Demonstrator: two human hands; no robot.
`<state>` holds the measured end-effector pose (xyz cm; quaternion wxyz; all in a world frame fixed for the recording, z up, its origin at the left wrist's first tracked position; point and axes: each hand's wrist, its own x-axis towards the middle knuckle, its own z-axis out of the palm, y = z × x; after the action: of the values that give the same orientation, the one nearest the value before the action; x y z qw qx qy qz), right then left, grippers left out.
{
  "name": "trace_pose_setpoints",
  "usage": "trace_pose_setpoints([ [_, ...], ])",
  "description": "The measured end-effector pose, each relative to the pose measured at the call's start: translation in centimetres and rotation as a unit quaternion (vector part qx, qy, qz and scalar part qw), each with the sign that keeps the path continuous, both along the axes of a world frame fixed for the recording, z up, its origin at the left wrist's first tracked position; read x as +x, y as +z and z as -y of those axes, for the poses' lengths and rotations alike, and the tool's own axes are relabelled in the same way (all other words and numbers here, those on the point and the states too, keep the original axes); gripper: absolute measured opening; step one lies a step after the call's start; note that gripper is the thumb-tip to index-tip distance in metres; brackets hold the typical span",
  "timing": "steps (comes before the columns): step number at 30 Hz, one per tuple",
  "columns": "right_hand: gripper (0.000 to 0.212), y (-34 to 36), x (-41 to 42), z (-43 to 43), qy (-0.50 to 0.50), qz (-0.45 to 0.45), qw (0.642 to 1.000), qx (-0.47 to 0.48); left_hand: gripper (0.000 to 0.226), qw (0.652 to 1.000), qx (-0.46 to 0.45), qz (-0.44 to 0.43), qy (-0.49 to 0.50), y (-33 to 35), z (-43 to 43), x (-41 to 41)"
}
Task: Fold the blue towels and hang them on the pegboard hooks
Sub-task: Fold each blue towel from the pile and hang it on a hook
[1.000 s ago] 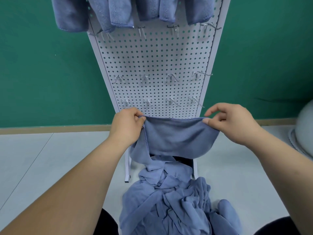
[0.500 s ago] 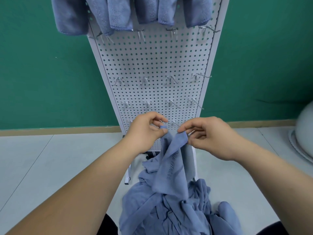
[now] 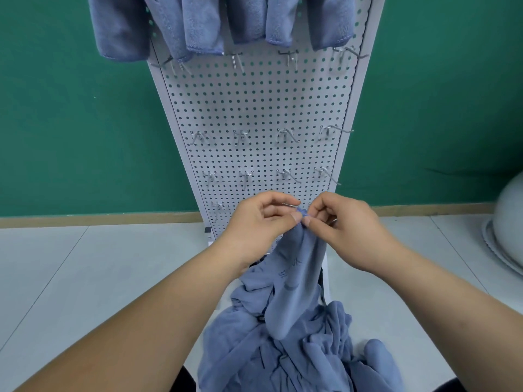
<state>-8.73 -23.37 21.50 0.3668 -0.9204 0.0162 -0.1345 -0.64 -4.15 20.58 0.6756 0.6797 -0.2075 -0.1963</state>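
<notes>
1. Both hands have come together since a second ago: the edge then stretched wide between them is now gathered to one point in front of the pegboard's [image 3: 254,108] lower part.
2. Left hand [image 3: 260,222] and right hand [image 3: 348,230] each pinch the top of the blue towel [image 3: 294,278] between thumb and forefinger, thumbs nearly touching, other fingers loosely curled.
3. That towel hangs doubled from the pinch, its long axis vertical, narrowing to a tip below; it is soft and finely napped, with a faint embossed pattern.
4. Its lower end runs into a crumpled pile of blue towels [image 3: 297,357] at the pegboard's foot; how many are in the pile I cannot tell.
5. Up the white perforated board sit three rows of four bare wire hooks [image 3: 285,135], plus one more just left of the hands.
6. Across the pegboard's top, about six fleecy folds of hung towels [image 3: 203,24] drape down, cut off by the frame.
</notes>
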Motion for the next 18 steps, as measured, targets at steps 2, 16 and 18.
trace_pose_setpoints([
  [2, 0.012, 0.0, 0.2, 0.0, -0.001, 0.008, 1.000, 0.011, 0.029, 1.000, 0.007, 0.018, -0.008, 0.0, -0.1, 0.0],
  [16, 0.014, -0.9, 0.8, 1.2, 0.039, -0.050, 0.998, 0.018, 0.024, 0.980, 0.141, 0.140, -0.011, -0.9, -0.3, 0.9],
  [18, 0.015, -0.9, 0.8, 1.2, 0.046, -0.053, 0.997, 0.022, 0.022, 0.979, 0.143, 0.142, -0.019, -0.9, -0.4, 1.0],
])
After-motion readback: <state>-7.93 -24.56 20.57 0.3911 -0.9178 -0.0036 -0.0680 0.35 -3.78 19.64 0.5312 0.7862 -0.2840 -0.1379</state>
